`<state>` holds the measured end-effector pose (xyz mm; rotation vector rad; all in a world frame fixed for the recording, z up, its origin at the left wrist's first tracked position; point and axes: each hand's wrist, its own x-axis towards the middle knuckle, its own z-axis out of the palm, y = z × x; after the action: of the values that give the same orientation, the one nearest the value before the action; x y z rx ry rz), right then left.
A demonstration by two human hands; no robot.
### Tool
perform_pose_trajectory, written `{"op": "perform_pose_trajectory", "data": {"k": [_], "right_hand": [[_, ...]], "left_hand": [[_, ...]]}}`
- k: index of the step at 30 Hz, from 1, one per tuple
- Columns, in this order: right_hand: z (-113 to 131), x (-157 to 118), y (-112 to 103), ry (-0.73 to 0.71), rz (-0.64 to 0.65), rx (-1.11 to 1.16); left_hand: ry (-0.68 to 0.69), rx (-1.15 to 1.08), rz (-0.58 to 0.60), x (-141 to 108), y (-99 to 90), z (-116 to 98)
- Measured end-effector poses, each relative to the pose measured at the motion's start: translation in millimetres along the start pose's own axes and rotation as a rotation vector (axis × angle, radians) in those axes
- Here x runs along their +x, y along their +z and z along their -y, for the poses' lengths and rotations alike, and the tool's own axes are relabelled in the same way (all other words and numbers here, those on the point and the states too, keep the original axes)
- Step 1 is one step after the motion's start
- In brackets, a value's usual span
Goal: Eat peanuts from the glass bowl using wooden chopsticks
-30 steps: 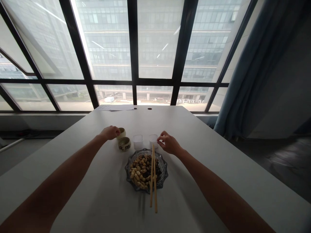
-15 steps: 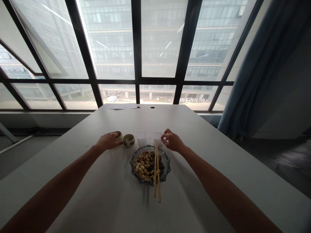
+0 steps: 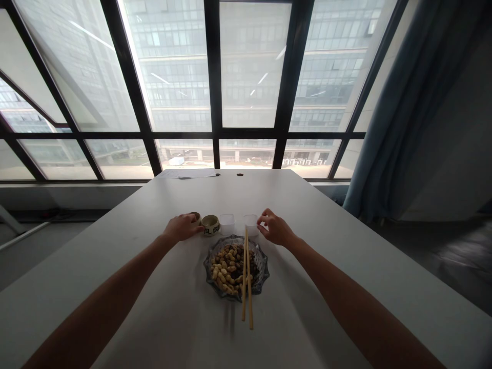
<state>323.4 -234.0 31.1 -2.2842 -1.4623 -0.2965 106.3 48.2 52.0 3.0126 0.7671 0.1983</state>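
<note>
My left hand (image 3: pixel 183 228) is closed round the leftmost patterned cup (image 3: pixel 196 219), which it partly covers. Beside it stands a second patterned cup (image 3: pixel 210 225) with dark characters. A clear plastic cup (image 3: pixel 227 224) is to its right. My right hand (image 3: pixel 273 227) pinches the right side of another clear cup (image 3: pixel 250 223). In front of the cups, a scalloped glass bowl (image 3: pixel 263 263) holds peanuts (image 3: pixel 222 271) and darker pieces. Two wooden chopsticks (image 3: pixel 246 287) lie across the bowl, their thick ends toward me.
White table (image 3: pixel 154 307) under everything; papers (image 3: pixel 188 173) lie at its far left edge, near two round holes. Beyond are tall windows with black frames, and a blue curtain (image 3: pixel 388 128) hangs at the right.
My left hand and the two patterned cups have moved right, so the second cup is now close to the clear cup. The view has shifted slightly.
</note>
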Motion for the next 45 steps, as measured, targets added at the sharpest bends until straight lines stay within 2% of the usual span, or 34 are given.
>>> {"op": "perform_pose_trajectory", "data": {"k": [7, 11, 20, 26, 31, 35, 37, 39, 41, 45], "right_hand": [[-1.6, 0.0, -0.6, 0.012, -0.01, 0.0], [-4.9, -1.9, -0.6, 0.022, -0.016, -0.027], [-10.0, -3.6, -6.7, 0.037, -0.003, -0.083], [-7.1, -4.4, -12.8, 0.028, 0.012, -0.127], [23.6, -9.5, -32.8, -0.051, -0.034, -0.092], [64.5, -22.9, -47.9, -0.241, 0.212, 0.005], [81.7, -31.1, -50.1, -0.285, 0.301, -0.001], [93.7, -38.1, -48.5, -0.31, 0.355, -0.025], [100.5, -42.4, -44.8, -0.334, 0.383, -0.049], [104.9, -44.7, -37.5, -0.371, 0.382, -0.054]], "left_hand": [[0.008, -0.032, -0.057, 6.9, 8.0, -25.7], [0.003, -0.042, -0.083, 7.1, 11.6, -32.6], [-0.026, -0.047, -0.155, -10.0, 20.5, -10.6], [-0.041, -0.054, -0.233, -16.5, 27.8, -7.0], [0.004, -0.075, -0.348, -22.5, 39.3, -4.8], [0.066, -0.068, -0.436, -25.7, 39.3, -9.5], [0.15, -0.075, -0.472, -23.4, 37.7, -16.9], [0.257, -0.106, -0.442, -18.0, 36.3, -26.6], [0.323, -0.157, -0.357, -10.8, 35.2, -36.1], [0.297, -0.207, -0.293, 1.1, 31.8, -44.0]]}}
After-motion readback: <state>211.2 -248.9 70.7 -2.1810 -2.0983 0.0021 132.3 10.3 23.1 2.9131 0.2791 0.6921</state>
